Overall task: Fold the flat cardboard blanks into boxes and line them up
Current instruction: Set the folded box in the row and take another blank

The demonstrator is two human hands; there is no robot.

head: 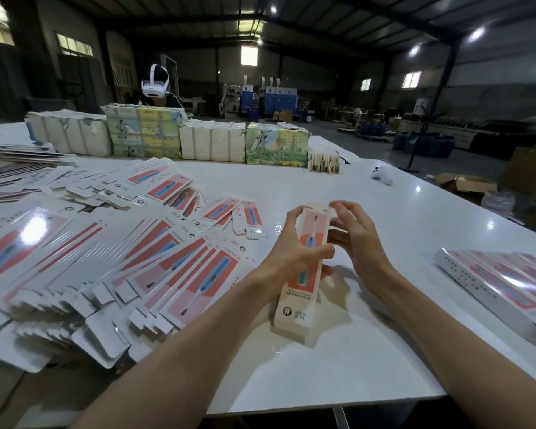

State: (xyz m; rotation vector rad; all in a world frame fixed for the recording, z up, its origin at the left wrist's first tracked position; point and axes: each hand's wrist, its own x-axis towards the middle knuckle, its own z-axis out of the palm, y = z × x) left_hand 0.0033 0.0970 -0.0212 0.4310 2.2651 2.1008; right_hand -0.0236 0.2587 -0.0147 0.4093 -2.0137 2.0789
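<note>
Flat blanks (106,267) fanned at left; left hand (294,243) wraps the toothbrush box (294,317), lower end seemingly on the white table (384,351), right hand (362,239) fingers loose at its top flap. Risk: over-squeeze creases a wall, or base skids on the gloss.

Glossy cardboard blanks (106,258), glossy table (384,218)

Bare arms, bare grips
Left grip (294,244) and right grip (365,243) are uncovered; both forearms (198,329) are sleeveless to the frame's edge.
</note>
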